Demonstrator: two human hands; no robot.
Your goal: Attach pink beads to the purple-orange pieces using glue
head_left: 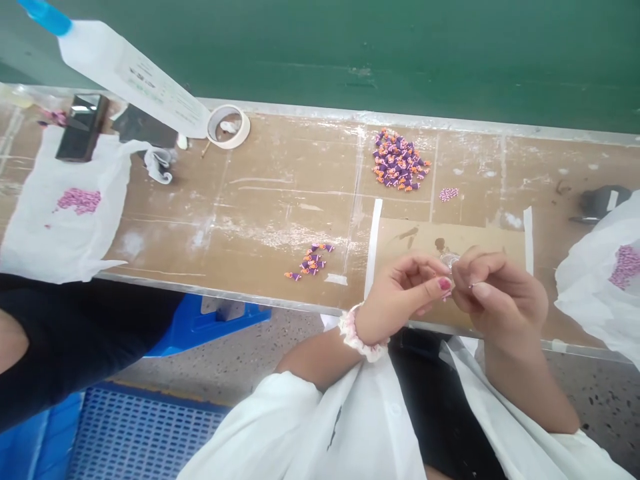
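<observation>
A: A long brown counter (pixel 260 200) runs across under a green wall (pixel 400 47), its surface scratched and smeared white. The near edge has a metal rim, and both hands sit right at it.

B: What are the hands doing?

A: The left hand (pixel 400 293) and right hand (pixel 497 293) meet just over the near edge, fingertips touching. Each grip is pinched nearly closed on a tiny piece (pixel 447 288) between them; it is too small to say what it is, perhaps a bead with a thin pin.

B: Room to move?

A: Plenty to the left: a bare stretch of counter, with only a small cluster of purple and orange pieces (pixel 310 261) near the left hand. A bigger heap (pixel 399 162) lies well behind, near the far edge.

B: Anything crowding in?

A: A white plastic bag (pixel 595 293) with pink bits lies just beside the right hand. Another white bag (pixel 60 213) lies far left, beside a tape roll (pixel 229 126) and a glue bottle (pixel 130 73). Another person's dark sleeve (pixel 75 333) is at lower left.
</observation>
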